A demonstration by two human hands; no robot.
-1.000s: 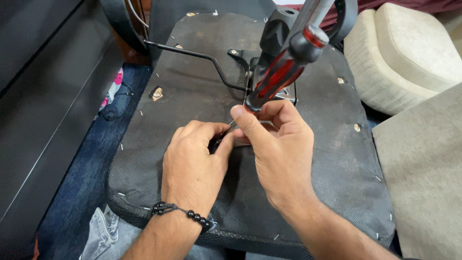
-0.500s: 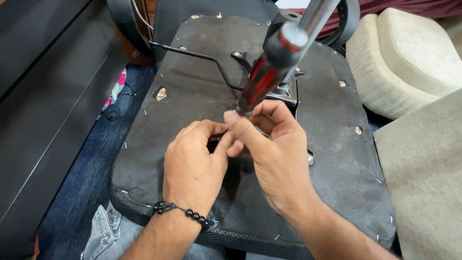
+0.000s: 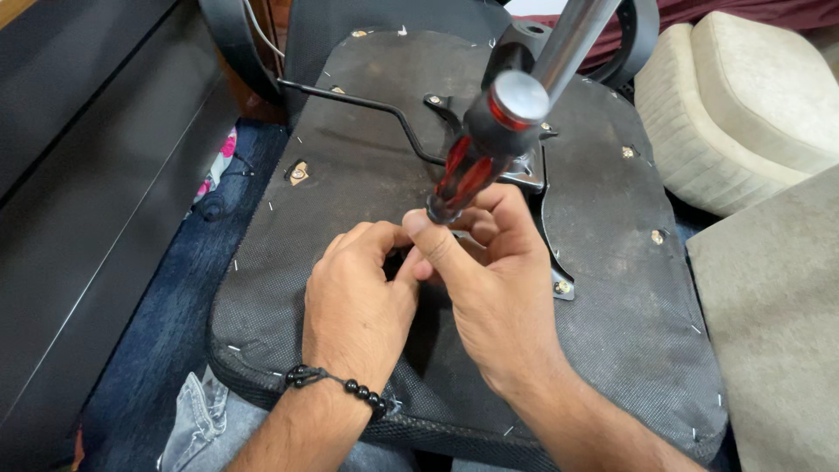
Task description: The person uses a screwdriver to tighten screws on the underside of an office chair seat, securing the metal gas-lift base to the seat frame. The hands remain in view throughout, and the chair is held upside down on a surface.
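Screwdriver (image 3: 479, 157), black and red in the handle with a grey cap, stands almost upright over the underside of an overturned chair seat (image 3: 350, 175), its handle rising toward the camera and its tip hidden between the two hands.

Going from left to right: a dark cabinet front (image 3: 87, 175) stands at the far left, with blue carpet (image 3: 166, 332) beside it. Then comes the seat's black fabric, stapled along its edges. The left hand (image 3: 358, 301), a black bead bracelet (image 3: 341, 382) at its wrist, is curled, with its fingertips pinched at the spot where the tip should meet the seat; what it holds there, if anything, cannot be told. Touching it, the right hand (image 3: 494, 280) is closed around the lower end of the handle, thumb pressed against it. Beyond the hands a bent black lever (image 3: 367, 100) runs to the metal mounting plate (image 3: 542, 175), and the chrome column (image 3: 577, 35) rises from there. Cream cushions (image 3: 734, 96) lie at the far right.

The chief risk, as I judge it, is a slip: the grip sits low on a long handle, so a tilt could throw the tip out of its seat and into the left fingers pinched right beside it, or tear the fabric. A small fastener, if one is there, could also drop and roll off the sloping seat onto the carpet.
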